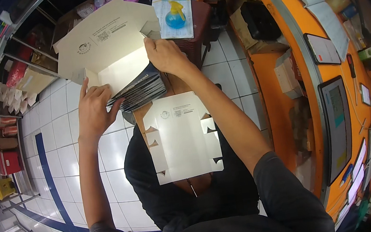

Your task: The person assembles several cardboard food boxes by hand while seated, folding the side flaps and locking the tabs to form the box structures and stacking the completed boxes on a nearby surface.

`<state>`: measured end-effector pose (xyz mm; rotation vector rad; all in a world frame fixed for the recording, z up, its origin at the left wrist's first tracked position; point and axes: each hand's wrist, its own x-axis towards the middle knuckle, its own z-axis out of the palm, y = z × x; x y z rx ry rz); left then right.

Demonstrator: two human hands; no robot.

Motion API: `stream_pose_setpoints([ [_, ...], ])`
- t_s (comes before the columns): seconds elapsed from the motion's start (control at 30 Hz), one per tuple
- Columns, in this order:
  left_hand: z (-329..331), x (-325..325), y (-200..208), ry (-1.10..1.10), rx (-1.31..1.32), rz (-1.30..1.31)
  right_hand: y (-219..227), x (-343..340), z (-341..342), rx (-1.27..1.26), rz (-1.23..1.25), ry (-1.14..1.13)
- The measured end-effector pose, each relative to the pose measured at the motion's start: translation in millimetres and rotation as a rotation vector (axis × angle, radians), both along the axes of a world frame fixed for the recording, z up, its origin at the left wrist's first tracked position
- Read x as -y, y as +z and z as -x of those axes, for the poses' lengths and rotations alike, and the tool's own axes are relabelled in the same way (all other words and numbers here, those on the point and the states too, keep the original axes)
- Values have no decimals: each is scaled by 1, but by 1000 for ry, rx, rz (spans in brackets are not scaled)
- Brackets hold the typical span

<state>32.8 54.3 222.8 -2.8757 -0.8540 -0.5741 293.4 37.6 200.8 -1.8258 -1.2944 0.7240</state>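
A partly folded white cardboard box (115, 73) is tilted in front of me, its large printed flap standing up at the back. My left hand (93, 104) grips its near left corner, index finger along the side wall and the other fingers bent at the front edge. At the right corner my right hand (162, 55) pinches the side wall between thumb and fingers. Under the box is a stack of dark flat sheets (144, 91), partly hidden by it. A flat, die-cut box blank (183, 140) with notched sides lies across my lap.
Beyond the right hand, a blue spray bottle (175, 17) with a yellow head stands on paper. An orange workbench (310, 112) runs along the right, carrying a tablet (337, 128) and a screwdriver (351, 65). Metal shelving (28, 62) with packages is at left, above white floor tiles (67, 132).
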Motion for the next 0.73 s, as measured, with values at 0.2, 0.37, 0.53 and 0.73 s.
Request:
stream_pose_setpoints([
  [0.2, -11, 0, -3, 33, -75, 22, -7, 8, -10, 24, 16, -42],
  [0.37, -4, 5, 0, 26, -32, 28, -38, 43, 5, 82, -162, -170],
  [0.53, -7, 12, 10, 8, 24, 15, -121, 159, 77, 111, 81, -74],
  [0.73, 20, 66, 1, 82, 214, -31, -174, 217, 184, 209, 351, 17],
])
